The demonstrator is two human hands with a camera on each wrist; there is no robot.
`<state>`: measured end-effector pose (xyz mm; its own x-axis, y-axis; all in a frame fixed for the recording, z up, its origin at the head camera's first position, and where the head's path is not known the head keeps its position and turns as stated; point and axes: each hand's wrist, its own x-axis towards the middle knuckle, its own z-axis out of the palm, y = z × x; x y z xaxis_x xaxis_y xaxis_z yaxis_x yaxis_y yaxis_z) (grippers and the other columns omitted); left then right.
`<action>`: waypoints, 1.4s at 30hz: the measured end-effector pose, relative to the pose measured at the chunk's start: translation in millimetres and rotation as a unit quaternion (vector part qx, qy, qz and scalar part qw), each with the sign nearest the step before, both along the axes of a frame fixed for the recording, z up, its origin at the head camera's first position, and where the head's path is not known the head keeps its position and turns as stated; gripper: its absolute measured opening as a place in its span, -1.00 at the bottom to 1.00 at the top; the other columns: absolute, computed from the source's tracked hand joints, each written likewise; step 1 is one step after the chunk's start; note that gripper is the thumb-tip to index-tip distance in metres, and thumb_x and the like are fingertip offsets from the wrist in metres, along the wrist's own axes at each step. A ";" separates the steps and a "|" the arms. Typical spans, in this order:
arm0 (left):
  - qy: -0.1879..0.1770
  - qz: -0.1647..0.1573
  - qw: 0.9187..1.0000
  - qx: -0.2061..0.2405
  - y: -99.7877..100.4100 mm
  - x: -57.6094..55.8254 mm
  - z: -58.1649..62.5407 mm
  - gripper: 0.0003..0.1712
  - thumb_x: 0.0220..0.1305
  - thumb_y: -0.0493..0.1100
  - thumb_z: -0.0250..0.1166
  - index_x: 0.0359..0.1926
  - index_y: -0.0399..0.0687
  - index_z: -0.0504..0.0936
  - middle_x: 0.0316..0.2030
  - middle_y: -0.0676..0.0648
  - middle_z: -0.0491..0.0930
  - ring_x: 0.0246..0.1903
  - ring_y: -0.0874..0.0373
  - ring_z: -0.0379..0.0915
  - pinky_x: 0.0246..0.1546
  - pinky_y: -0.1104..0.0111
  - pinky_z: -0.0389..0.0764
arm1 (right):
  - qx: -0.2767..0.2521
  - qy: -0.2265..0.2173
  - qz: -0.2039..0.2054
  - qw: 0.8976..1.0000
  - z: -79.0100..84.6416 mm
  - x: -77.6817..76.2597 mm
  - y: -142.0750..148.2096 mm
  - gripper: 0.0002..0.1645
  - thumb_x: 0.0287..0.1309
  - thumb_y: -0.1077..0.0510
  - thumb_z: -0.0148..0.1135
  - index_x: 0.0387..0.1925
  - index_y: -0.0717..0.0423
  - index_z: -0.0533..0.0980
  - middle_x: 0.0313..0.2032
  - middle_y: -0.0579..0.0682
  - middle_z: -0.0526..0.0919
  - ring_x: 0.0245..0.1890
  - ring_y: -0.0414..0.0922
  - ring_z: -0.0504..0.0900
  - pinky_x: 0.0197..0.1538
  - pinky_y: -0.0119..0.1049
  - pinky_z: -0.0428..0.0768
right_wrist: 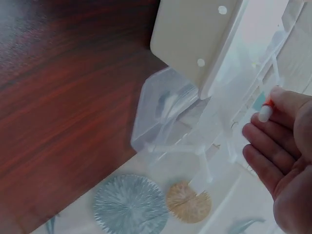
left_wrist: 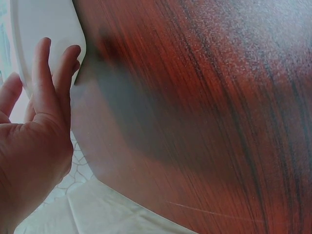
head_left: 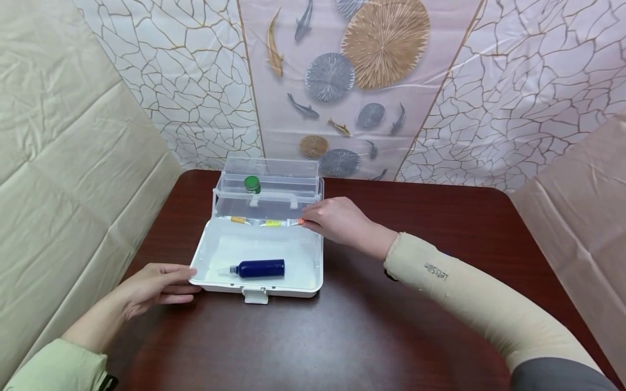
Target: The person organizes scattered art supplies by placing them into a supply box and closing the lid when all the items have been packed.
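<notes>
A white storage box (head_left: 254, 290) stands with its lid raised and clear trays folded out at the back. My left hand (head_left: 158, 285) is at its front left corner, one fingertip over the rim. The other fingers (left_wrist: 43, 78) reach fairly straight along the box's outside. At the right end of the lower tray, my right hand (head_left: 337, 220) pinches a small tube with an orange band (head_left: 296, 222) between thumb and finger. Its white tip (right_wrist: 265, 114) shows in the right wrist view. Beside it in a row lie a yellow-banded tube (head_left: 271, 223) and an amber-banded tube (head_left: 238, 220).
A dark blue bottle with a clear nozzle (head_left: 261, 268) lies on its side in the box's base. Up in the upper clear tray sits a green-lidded jar (head_left: 252, 184). Dark wooden table (head_left: 391, 326) surrounds the box, and a patterned curtain (head_left: 371, 136) hangs behind.
</notes>
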<state>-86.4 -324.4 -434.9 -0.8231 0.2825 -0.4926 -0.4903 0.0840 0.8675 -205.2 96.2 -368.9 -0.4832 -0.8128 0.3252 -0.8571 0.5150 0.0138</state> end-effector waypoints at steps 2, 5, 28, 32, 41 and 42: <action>0.000 0.000 1.000 0.001 0.0 0.0 0.0 -0.43 0.61 -0.21 0.24 0.38 -0.61 0.36 -0.02 -0.07 0.75 -0.02 0.06 0.78 0.11 0.03 0.80 | 0.021 0.010 -0.002 1.000 -0.4 -0.7 -4.9 -0.82 0.46 0.08 0.39 -0.33 -0.02 0.75 -0.35 -0.12 0.79 -0.41 -0.16 0.74 -0.43 -0.20 0.69; 0.000 0.002 1.000 -0.001 0.2 0.1 0.1 -0.41 0.61 -0.21 0.24 0.39 -0.63 0.34 -0.02 -0.08 0.75 -0.02 0.06 0.78 0.11 0.03 0.80 | 0.055 0.023 -0.015 0.998 0.0 -0.5 -11.7 -0.73 0.45 0.07 0.39 -0.44 -0.04 0.69 -0.48 -0.14 0.72 -0.54 -0.17 0.65 -0.54 -0.22 0.58; 0.003 0.006 1.000 -0.005 1.1 0.5 0.5 -0.31 0.61 -0.22 0.24 0.43 -0.71 0.22 0.00 -0.08 0.74 -0.02 0.06 0.77 0.10 0.04 0.81 | 0.139 0.061 -0.048 0.987 0.4 -3.9 -32.1 -0.58 0.46 0.03 0.36 -0.58 -0.02 0.69 -0.55 -0.06 0.71 -0.52 -0.07 0.71 -0.52 -0.12 0.73; 0.004 0.003 1.000 -0.001 1.1 0.7 0.8 -0.31 0.61 -0.22 0.23 0.43 -0.71 0.22 -0.01 -0.08 0.75 -0.02 0.06 0.77 0.11 0.03 0.80 | 0.135 0.063 -0.048 0.988 -2.0 -6.1 -33.3 -0.60 0.44 0.03 0.38 -0.58 -0.02 0.68 -0.56 -0.06 0.71 -0.53 -0.07 0.71 -0.51 -0.11 0.73; 0.003 0.002 1.000 0.002 -0.4 0.5 -1.0 -0.35 0.61 -0.21 0.23 0.42 -0.68 0.27 -0.01 -0.07 0.75 -0.01 0.05 0.77 0.11 0.02 0.80 | 0.147 0.040 -0.053 0.987 -7.2 -9.8 -36.4 -0.61 0.47 -0.01 0.37 -0.52 0.00 0.72 -0.57 -0.04 0.71 -0.52 -0.05 0.71 -0.48 -0.09 0.74; 0.003 0.002 1.000 0.002 -0.4 0.5 -1.1 -0.35 0.61 -0.21 0.23 0.41 -0.68 0.27 -0.01 -0.07 0.75 -0.01 0.05 0.77 0.11 0.02 0.80 | 0.151 0.036 -0.054 0.986 -7.4 -10.0 -36.8 -0.62 0.47 -0.01 0.37 -0.51 0.00 0.72 -0.56 -0.04 0.71 -0.51 -0.05 0.71 -0.47 -0.09 0.75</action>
<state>-85.9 -324.8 -436.0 -0.8275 0.2810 -0.4861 -0.4853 0.0776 0.8709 -215.2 59.3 -376.3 -0.5574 -0.8226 0.1122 -0.7885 0.5668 0.2387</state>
